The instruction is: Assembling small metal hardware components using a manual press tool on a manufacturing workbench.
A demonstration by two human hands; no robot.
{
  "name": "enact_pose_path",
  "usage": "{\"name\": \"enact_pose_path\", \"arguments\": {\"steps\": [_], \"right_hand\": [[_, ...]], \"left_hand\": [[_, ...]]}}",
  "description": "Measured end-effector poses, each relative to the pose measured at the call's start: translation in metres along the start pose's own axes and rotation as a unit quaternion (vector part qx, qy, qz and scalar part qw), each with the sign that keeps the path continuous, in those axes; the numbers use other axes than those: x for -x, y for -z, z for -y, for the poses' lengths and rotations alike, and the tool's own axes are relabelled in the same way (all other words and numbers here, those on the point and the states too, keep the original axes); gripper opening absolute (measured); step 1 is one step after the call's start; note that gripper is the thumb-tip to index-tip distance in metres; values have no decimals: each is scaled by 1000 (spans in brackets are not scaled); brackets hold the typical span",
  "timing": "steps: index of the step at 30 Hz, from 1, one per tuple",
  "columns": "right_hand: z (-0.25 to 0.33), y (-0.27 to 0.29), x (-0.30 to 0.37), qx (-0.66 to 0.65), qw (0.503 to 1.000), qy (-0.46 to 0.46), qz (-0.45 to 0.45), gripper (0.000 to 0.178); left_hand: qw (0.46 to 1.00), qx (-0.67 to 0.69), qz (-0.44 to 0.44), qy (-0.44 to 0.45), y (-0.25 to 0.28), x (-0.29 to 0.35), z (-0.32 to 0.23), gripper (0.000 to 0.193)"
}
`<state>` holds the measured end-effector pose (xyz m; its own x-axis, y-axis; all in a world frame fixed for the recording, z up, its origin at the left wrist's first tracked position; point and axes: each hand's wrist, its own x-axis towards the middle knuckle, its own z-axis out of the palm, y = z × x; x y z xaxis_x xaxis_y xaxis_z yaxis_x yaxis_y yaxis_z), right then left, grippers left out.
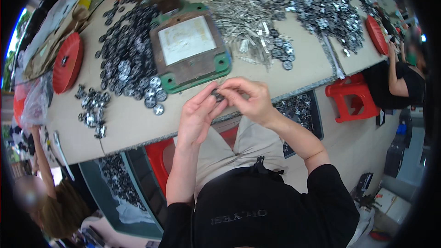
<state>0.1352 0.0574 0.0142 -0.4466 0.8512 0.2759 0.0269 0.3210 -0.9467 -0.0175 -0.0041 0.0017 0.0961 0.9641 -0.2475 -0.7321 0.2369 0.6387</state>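
Note:
Close to the table's front edge, my left hand (197,115) and my right hand (250,98) meet at the fingertips. Between them is a small dark wheel (217,95), partly covered by the fingers. Whether my right fingers also pinch a thin pin cannot be made out. Just beyond my hands stands a green and brown metal press (172,81) with a white plate (187,40) on its bed. A heap of black and silver wheels (124,66) lies left of it. Thin metal pins (234,11) are spread to its right, beside a few loose wheels (282,53).
Wheels joined in pairs (94,110) lie at the left. Red plates (68,62) stand on both sides. A big heap of shiny small parts (328,11) covers the far right. Below are bins of parts (98,188) and a red stool (351,96). Other people sit left and right.

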Motion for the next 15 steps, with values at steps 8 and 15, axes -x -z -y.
{"name": "enact_pose_path", "arguments": {"steps": [8,15], "right_hand": [[7,99,-45,226,963,-82,-123,19],[-66,183,-112,443,886,-46,-133,29]], "left_hand": [[999,22,31,13,-3,-6,7,40],[999,23,27,17,-5,-9,9,40]]}}
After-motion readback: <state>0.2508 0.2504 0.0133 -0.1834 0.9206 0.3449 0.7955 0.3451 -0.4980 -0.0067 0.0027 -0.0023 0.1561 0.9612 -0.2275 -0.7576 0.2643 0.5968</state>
